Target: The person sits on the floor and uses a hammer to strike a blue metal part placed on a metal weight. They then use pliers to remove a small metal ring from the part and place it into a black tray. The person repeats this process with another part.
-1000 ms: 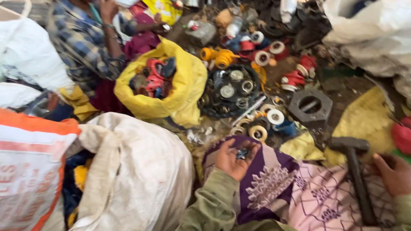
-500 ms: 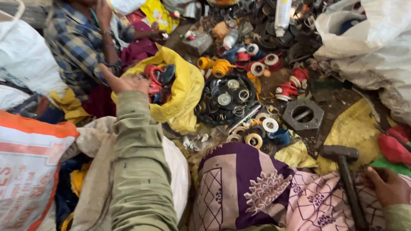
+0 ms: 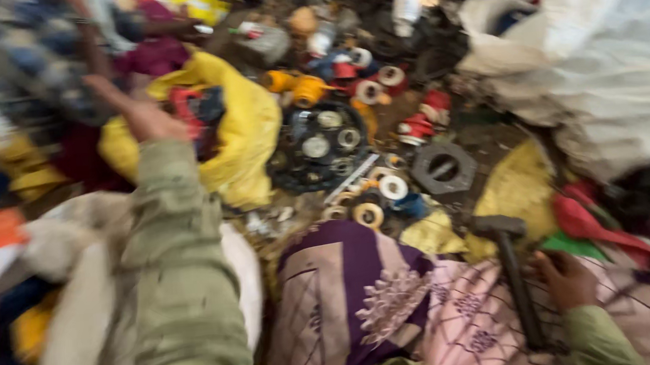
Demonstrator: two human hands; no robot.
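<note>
**Hammer on the lap, left arm out over the yellow sack**

The hammer (image 3: 515, 276) lies across the patterned pink-and-purple cloth (image 3: 397, 308) on the person's lap, at about 5 o'clock in the head view, its dark head pointing up toward 12 and its long handle running down toward the bottom edge. The right hand (image 3: 568, 279) rests just beside the handle's lower half, fingers curled and touching or nearly touching it; the blur leaves it unclear whether it actually grips the handle.

The hammer looks to be a heavy, rigid tool, with most of its weight at the blocky metal head. The handle appears dark and worn, probably not slippery. A hold low on the handle would give swing; a hold nearer the head would give control when lifting it off the soft cloth, which offers no firm support.

The left hand (image 3: 142, 116) is stretched out toward 10 o'clock, in an olive sleeve, and reaches the rim of the yellow sack (image 3: 248, 134). Its fingers look loosely spread and nothing shows in them, though motion blur smears the detail.

Beyond the lap, at about 12 o'clock, sits a dark round tray of spools (image 3: 322, 144), with loose red and white reels (image 3: 413, 125) scattered past it and a grey square metal plate (image 3: 442, 168) at 1 o'clock. A large white sack (image 3: 602, 68) fills the 2 o'clock corner. Another person in a checked shirt (image 3: 30, 67) sits at 10 o'clock.
</note>
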